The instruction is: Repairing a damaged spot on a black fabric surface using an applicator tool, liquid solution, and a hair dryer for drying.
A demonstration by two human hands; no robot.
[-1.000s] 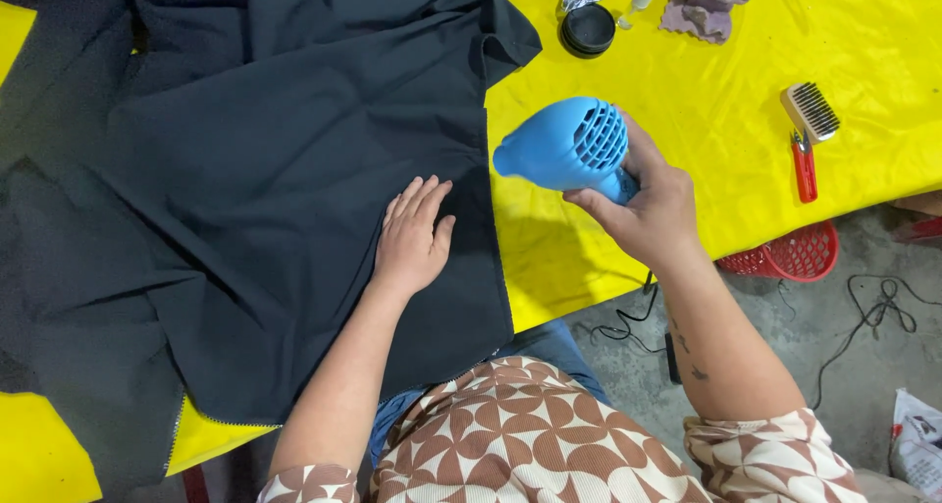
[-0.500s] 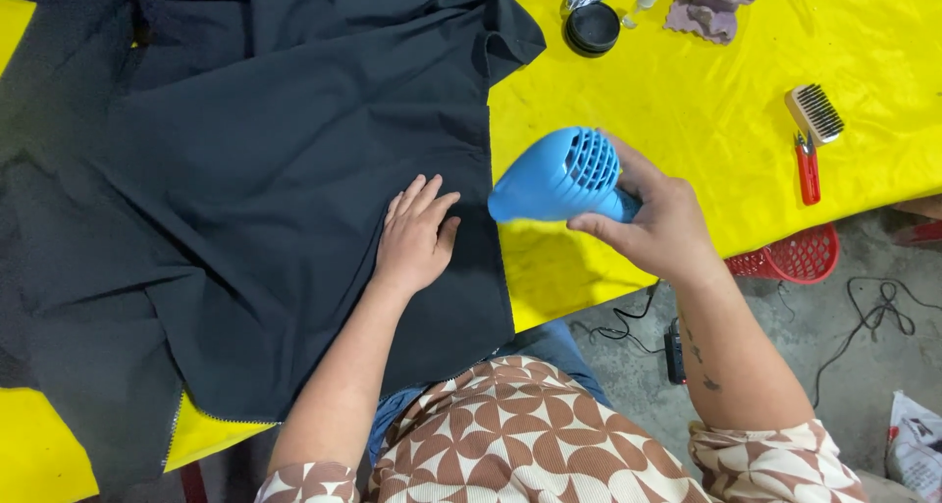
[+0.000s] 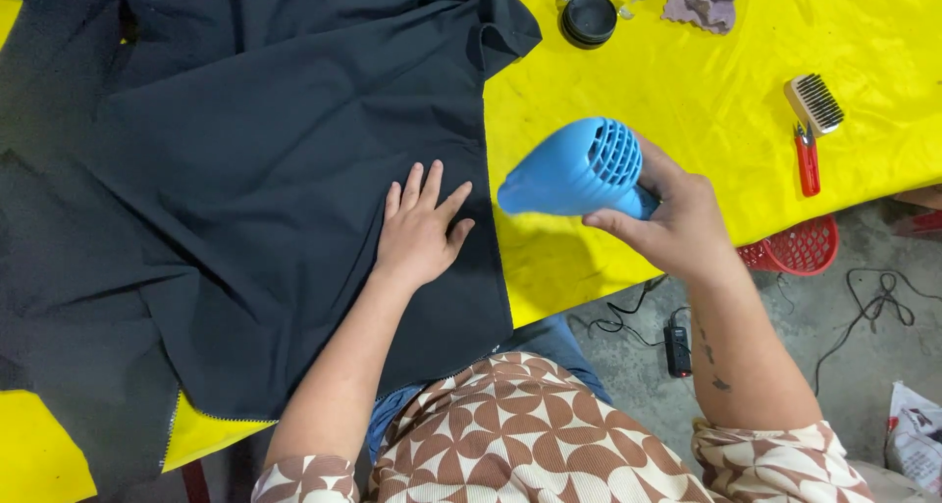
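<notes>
The dark cloth (image 3: 255, 169) lay spread over the left part of the yellow table (image 3: 687, 91); the left hand (image 3: 422, 230) rested flat and open on it near its right edge, fingers spread. Just right of this hand, the right hand (image 3: 677, 223) was closed around the handle of the blue dryer (image 3: 579, 169), held above the table with its nozzle pointing toward the cloth edge. I judged that the heat could hurt the left fingers, because the nozzle was near them; farther right lay a brush (image 3: 812, 103), well apart.

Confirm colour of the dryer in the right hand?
Blue. The dryer, held in the right hand, shows best in the head view.
</notes>
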